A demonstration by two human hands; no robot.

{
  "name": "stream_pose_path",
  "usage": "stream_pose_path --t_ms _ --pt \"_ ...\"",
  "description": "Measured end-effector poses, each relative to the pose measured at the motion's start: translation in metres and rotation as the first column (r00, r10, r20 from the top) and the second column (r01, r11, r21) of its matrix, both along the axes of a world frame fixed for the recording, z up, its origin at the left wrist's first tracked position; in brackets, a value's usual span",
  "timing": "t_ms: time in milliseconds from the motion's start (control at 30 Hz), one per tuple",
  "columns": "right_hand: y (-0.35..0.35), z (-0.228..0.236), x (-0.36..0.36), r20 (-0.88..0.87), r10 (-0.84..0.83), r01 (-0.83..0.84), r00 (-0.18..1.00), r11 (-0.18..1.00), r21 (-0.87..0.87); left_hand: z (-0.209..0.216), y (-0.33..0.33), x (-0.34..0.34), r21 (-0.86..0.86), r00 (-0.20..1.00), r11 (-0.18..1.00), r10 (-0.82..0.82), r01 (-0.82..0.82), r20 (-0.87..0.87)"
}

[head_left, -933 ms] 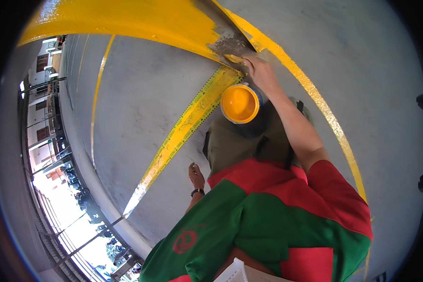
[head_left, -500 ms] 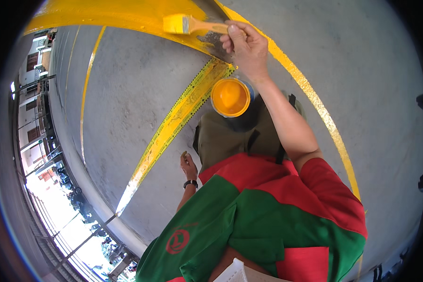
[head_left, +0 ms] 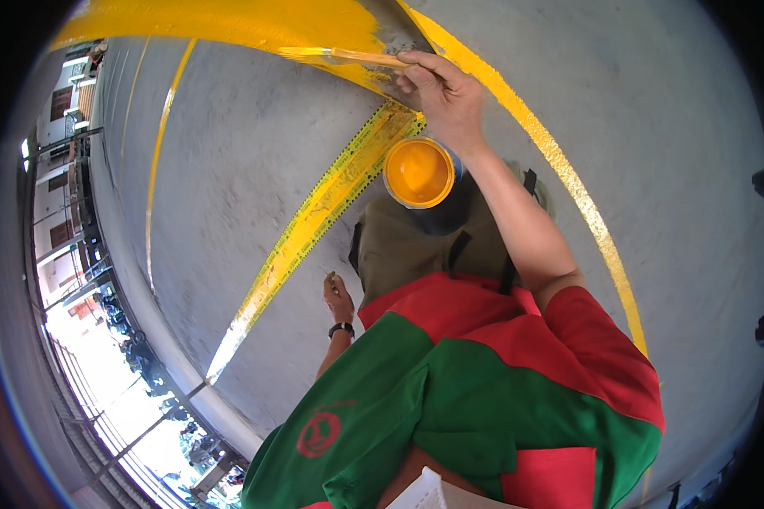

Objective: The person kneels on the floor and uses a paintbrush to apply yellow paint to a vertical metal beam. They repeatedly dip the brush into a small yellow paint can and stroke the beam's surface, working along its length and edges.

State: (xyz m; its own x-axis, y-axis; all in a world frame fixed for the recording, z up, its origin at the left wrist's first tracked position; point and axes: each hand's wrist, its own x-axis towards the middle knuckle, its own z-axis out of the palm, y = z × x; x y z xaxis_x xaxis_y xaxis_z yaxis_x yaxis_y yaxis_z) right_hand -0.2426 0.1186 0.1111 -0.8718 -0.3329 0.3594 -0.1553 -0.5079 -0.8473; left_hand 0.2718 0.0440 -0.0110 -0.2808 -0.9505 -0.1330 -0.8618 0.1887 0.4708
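Note:
My right hand (head_left: 446,92) is closed round the wooden handle of a paintbrush (head_left: 345,56). The brush is turned edge-on, its yellow-coated bristles pointing left against the lower part of a broad surface (head_left: 229,32) covered in wet yellow paint. A grey, unpainted patch (head_left: 403,30) shows at that surface's right end, close to my fingers. Below this hand is a round can of yellow paint (head_left: 418,174), just in front of my knees. My left hand (head_left: 338,299), with a dark band at the wrist, hangs low beside my left leg, fingers loosely extended and apparently holding nothing.
A worn yellow floor stripe (head_left: 314,216), edged with yellow-and-black tape, runs down-left from beside the can. Another yellow stripe (head_left: 560,161) curves along my right on the grey floor (head_left: 221,161). Railings and parked motorbikes (head_left: 132,348) line the far left.
The paintbrush has rolled from showing its flat face to edge-on, its bristles shifting slightly left. My right hand has turned with it; my left hand has barely moved.

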Motion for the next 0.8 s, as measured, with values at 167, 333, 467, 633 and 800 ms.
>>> stream_pose_path --t_ms 167,333,467,633,800 --pt "0.02 0.013 -0.029 -0.208 -0.086 0.154 0.974 0.928 0.338 -0.007 0.004 0.001 -0.021 0.998 1.0 0.006 -0.007 -0.063" --pt "0.016 0.023 -0.029 -0.579 -0.117 0.222 0.807 0.969 0.113 -0.012 0.01 0.014 0.027 0.998 0.998 0.065 -0.065 -0.015" --pt "0.024 0.01 -0.01 -0.64 -0.022 0.262 0.768 0.923 0.282 -0.015 0.01 0.017 0.037 0.994 0.995 0.097 -0.095 -0.056" --pt "0.029 -0.018 -0.009 -0.633 -0.083 0.332 0.77 0.899 0.286 -0.011 0.017 0.027 0.069 0.995 0.993 0.097 -0.095 -0.02" --pt "0.032 -0.022 -0.007 -0.706 0.064 0.303 0.705 0.873 0.382 -0.01 0.014 0.026 0.058 0.99 0.988 0.141 -0.141 -0.01"
